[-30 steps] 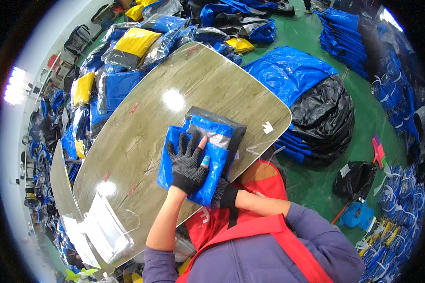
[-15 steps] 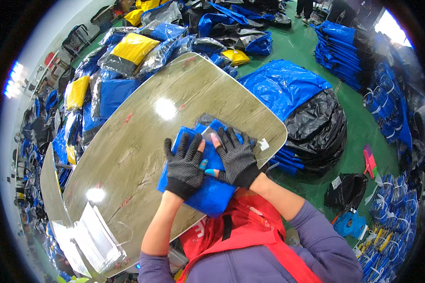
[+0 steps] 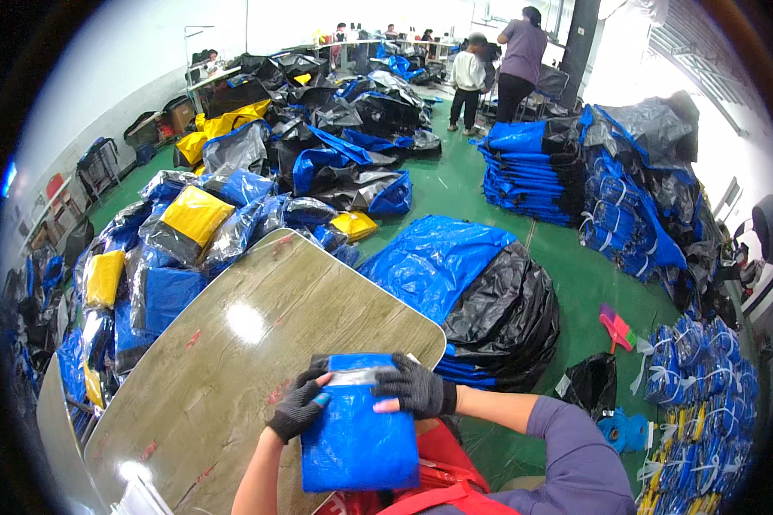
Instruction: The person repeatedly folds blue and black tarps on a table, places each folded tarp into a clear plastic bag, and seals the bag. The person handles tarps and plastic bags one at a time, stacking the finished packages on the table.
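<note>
Left hand [image 3: 298, 406]: in a dark knit glove with open fingertips, clamped on the left edge of the folded blue woven-plastic tarpaulin bundle [image 3: 358, 433], fingers curled over its upper left corner.
Right hand [image 3: 415, 388]: same kind of glove, fingers spread narrow and laid flat across the top right edge of the bundle, pressing down.
Bundle position: directly under and between my hands, at the near edge of the pale wood-grain laminate bench [image 3: 232, 360], its lower end overhanging toward my red apron [image 3: 438, 481].
Top band: a grey-silver strip [image 3: 355, 376] runs between my two hands along the upper fold; I cannot tell if it is tape or the tarpaulin's underside.
Step, my reading: squaring and flattening the fold.
Technique note: keep the left hand as an anchor on the corner while the right palm sweeps outward, so trapped air leaves at the open side and not into the fold.
Technique note: line up the edges before pressing; slick woven plastic slides on this glossy bench.
Risk: the overhang could pull the bundle off toward me; push it further onto the bench.
Beyond the right hand: a heap of blue and black sheeting [image 3: 472, 292] on the green floor [image 3: 575, 266].
Beyond the left hand: clear-bagged yellow and blue packs [image 3: 189, 223].
</note>
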A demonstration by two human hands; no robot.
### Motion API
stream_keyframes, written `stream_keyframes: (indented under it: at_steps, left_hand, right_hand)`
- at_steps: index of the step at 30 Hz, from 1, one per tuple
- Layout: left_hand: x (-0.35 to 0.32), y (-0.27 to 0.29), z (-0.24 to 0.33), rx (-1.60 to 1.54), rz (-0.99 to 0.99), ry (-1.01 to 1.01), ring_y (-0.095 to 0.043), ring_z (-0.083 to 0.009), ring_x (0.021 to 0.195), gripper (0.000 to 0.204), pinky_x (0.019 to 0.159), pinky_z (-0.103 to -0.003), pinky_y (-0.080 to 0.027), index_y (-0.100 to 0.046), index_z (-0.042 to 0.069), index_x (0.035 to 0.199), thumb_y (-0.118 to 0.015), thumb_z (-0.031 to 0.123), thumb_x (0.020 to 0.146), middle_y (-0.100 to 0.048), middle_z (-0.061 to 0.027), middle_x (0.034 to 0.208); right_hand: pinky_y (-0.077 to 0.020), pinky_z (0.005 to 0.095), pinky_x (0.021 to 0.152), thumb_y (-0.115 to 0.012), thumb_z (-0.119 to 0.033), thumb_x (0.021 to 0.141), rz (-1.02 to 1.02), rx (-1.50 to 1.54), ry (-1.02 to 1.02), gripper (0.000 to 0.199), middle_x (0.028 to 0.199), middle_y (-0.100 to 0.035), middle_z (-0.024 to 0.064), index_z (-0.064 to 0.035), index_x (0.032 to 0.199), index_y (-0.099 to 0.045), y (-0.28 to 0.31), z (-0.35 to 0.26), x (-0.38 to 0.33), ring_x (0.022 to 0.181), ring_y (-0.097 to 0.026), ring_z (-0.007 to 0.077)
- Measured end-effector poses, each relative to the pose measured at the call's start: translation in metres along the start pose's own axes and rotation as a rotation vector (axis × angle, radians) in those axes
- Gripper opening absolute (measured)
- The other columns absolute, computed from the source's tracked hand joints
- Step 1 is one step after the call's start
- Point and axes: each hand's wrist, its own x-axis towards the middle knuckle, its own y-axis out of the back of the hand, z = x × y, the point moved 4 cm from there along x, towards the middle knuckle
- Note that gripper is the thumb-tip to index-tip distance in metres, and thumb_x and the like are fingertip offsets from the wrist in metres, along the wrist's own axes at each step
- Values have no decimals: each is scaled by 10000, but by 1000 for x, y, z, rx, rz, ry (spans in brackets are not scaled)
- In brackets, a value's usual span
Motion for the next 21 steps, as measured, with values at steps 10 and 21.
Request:
stream_keyframes:
  at_steps: [10, 21]
  left_hand:
    - [-121, -93, -29, -732, 1028, 434, -589, -255, 1051, 717, 908, -378, -474, -433, 20, 1363, -726, 372, 811, -598, -159, 1210]
    - [-527, 107, -35, 1052, 1389, 956, -598, -336, 830, 157, 755, -429, -484, -646, 80, 864, -661, 221, 797, -646, -119, 850]
  right_hand:
    - [-486, 406, 907, -781, -285, 781, 315, 1279, -1317, 661, 1155, -590, 147, -24, 1288, -446, -64, -10, 47, 1036, -575, 248]
    - [-531, 441, 868, -716, -205, 830, -147, 1592, -1420, 753, 1320, -498, 206, -77, 1448, -305, -101, -25, 45, 1083, -583, 330]
